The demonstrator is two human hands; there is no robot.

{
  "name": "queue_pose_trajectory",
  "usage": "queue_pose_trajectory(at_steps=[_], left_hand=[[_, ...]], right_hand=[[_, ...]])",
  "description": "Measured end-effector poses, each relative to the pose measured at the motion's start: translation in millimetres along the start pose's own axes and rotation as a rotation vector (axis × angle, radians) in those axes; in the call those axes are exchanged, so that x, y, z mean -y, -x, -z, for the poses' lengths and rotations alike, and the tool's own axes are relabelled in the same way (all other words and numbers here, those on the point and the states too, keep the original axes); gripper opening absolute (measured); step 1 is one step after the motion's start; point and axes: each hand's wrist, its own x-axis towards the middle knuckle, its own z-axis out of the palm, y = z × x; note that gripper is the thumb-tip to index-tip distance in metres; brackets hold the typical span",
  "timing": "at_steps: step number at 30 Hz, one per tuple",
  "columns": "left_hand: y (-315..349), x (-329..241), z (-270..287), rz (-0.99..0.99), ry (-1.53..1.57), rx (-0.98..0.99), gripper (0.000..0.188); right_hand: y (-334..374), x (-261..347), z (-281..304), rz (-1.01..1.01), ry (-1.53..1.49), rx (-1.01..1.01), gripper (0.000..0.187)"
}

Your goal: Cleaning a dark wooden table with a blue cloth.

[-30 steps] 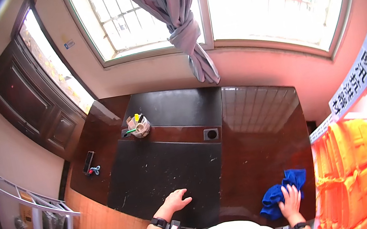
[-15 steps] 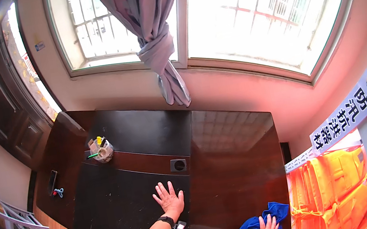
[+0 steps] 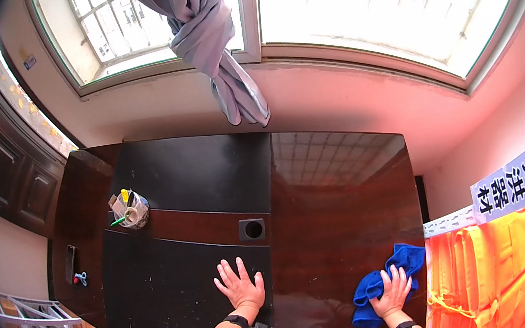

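Note:
My left hand lies flat with fingers spread on the black inlaid panel of the dark wooden table, holding nothing. On the table's right side, my right hand presses down on a crumpled blue cloth. Its fingers are stretched out over the cloth, slightly apart, and are not wrapped round it. Part of the cloth is hidden under the palm. Both wrists wear dark bands with small devices. Beyond my left hand is a square fitting with a round dark hole.
A clear cup of pens stands at the table's left. Farther left lie blue-handled scissors and a dark narrow object. Orange vests fill a rack close by on the right. A knotted grey curtain hangs at the window.
My right hand has slid the blue cloth forward, away from me, along the table's right side. My left hand stays in about the same place. The whole view has shifted slightly.

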Motion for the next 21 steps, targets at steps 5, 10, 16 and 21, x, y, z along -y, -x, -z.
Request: queue_pose_trajectory(at_steps=[5,10,16,21], left_hand=[[1,2,-2,-0.002,-0.023,-0.008,0.074],[2,4,-3,-0.011,-0.037,-0.016,0.073],[1,3,-3,-0.023,-0.042,-0.019,0.073],[2,5,-6,-0.034,-0.035,-0.035,0.074]], right_hand=[[-57,-5,-12,0.01,-0.007,-0.078,0.071],[-117,-10,-22,-0.045,-0.002,-0.116,0.072],[-181,-23,-38,-0.136,0.067,-0.214,0.073],[-225,-34,-47,-0.202,0.099,-0.257,0.072]])
